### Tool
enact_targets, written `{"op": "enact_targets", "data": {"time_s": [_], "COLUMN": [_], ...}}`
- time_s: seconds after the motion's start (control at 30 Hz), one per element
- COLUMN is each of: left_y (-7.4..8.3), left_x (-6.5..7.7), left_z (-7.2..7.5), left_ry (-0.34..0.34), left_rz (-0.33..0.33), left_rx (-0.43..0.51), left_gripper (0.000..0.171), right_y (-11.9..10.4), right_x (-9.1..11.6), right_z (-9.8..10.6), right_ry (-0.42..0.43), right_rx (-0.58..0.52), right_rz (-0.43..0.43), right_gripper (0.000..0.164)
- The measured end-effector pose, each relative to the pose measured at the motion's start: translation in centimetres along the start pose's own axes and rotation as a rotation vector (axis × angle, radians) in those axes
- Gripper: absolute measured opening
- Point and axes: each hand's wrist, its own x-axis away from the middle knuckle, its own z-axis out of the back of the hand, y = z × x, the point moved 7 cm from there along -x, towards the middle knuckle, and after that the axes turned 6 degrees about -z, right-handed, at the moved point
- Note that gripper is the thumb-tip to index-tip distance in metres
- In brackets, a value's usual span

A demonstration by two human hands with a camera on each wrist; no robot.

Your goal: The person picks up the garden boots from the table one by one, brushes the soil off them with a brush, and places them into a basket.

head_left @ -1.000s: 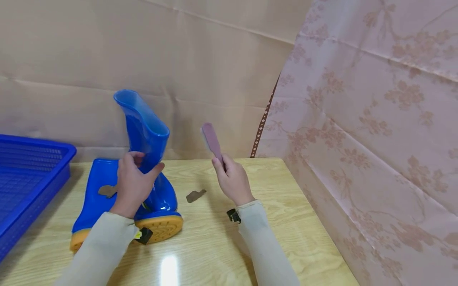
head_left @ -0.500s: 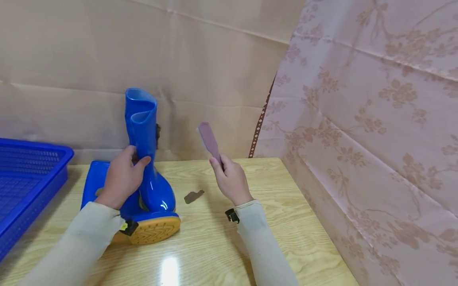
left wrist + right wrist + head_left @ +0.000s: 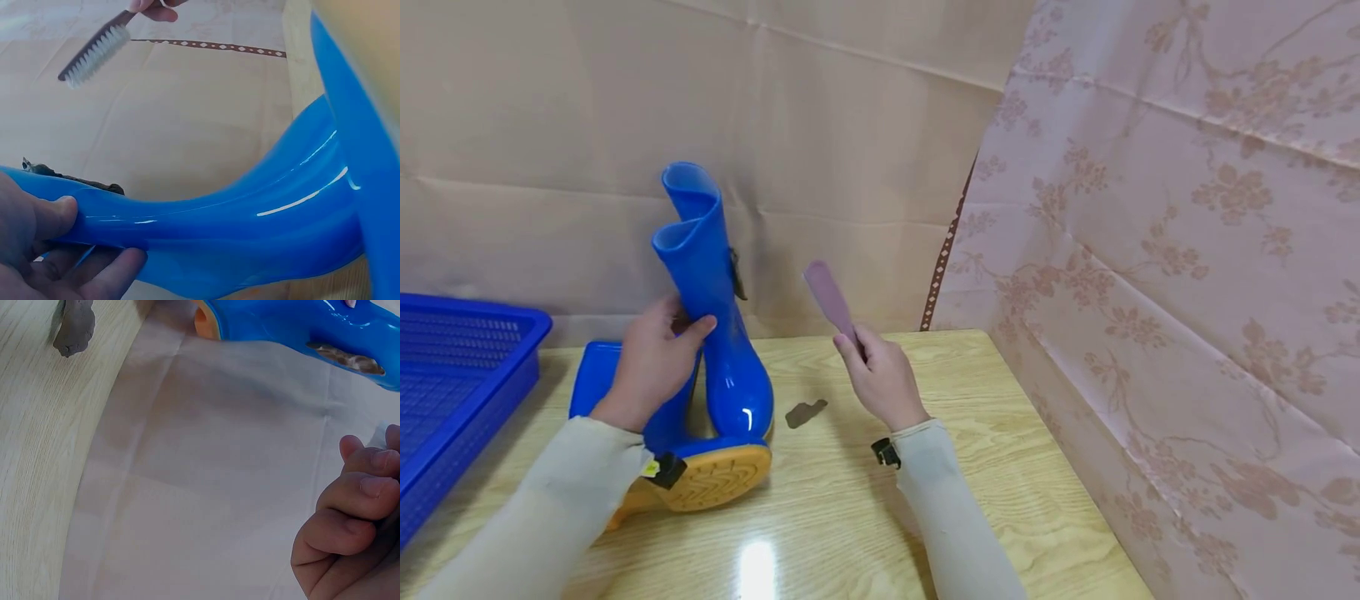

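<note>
1. Gripping the blue boot [image 3: 703, 267], your left hand [image 3: 651, 362] has its thumb on one side of the shaft and its fingers wrapped to the other, pinching the shaft between them.
2. You have that boot raised on end behind its mate, opening at the top, the shaft leaning a little to your left, the toe pointing toward you and to the right. Whether its sole touches the tabletop [image 3: 880, 533] you cannot tell; the other boot hides it.
3. On the front of its shaft, facing your right side, sits a brown patch [image 3: 350, 359].
4. The second boot [image 3: 597, 375] lies on its side on the tabletop, its shaft partly behind your left hand, its yellow patterned sole [image 3: 718, 479] turned toward you.
5. Your right hand [image 3: 887, 379] has its fingers curled around the handle of a brush [image 3: 830, 300], held up above the tabletop, its head tipped to the left. The left wrist view shows you its white bristles [image 3: 100, 55], well apart from the boot.
6. Between your right hand and the boots, a flat brown lump [image 3: 807, 413] lies on the tabletop.
7. To your far left stands a blue basket [image 3: 538, 329]; a plain cloth [image 3: 865, 125] hangs behind, a floral one [image 3: 1187, 250] on the right.
</note>
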Motion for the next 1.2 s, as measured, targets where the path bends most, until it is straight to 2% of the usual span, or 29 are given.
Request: {"op": "enact_targets", "data": {"time_s": [0.27,0.57,0.7,0.8,0.9,1.0,1.2], "left_y": [0.6,1.2,1.5,1.7,2.2,2.8,3.1], "left_x": [-0.5,-0.6,-0.6,-0.7,-0.9,-1.0,-0.6], "left_z": [-0.6,-0.9,-0.8,0.1,1.0,1.6,2.0], "left_ry": [0.004,0.064,0.13,0.216,0.266,0.245,0.141], "left_rz": [-0.031,-0.079,-0.087,-0.074,-0.078,-0.111,-0.183], "left_rx": [0.03,0.082,0.097,0.125,0.149,0.135,0.063], "left_gripper": [0.056,0.052,0.049,0.045,0.044,0.043,0.044], "right_y": [0.2,-0.1,0.0,-0.1,-0.2,-0.2,-0.4], "right_x": [0.1,0.0,-0.1,-0.2,-0.2,-0.1,0.1], "right_z": [-0.4,-0.5,-0.2,-0.3,-0.3,-0.3,-0.5], "right_ry": [-0.013,-0.028,-0.015,-0.017,-0.02,-0.022,-0.02], "right_rx": [0.011,-0.004,-0.002,-0.001,-0.004,-0.011,-0.022], "right_rz": [0.021,0.029,0.028,0.034,0.04,0.039,0.083], "right_gripper": [0.032,0.032,0.03,0.03,0.03,0.031,0.026]}}
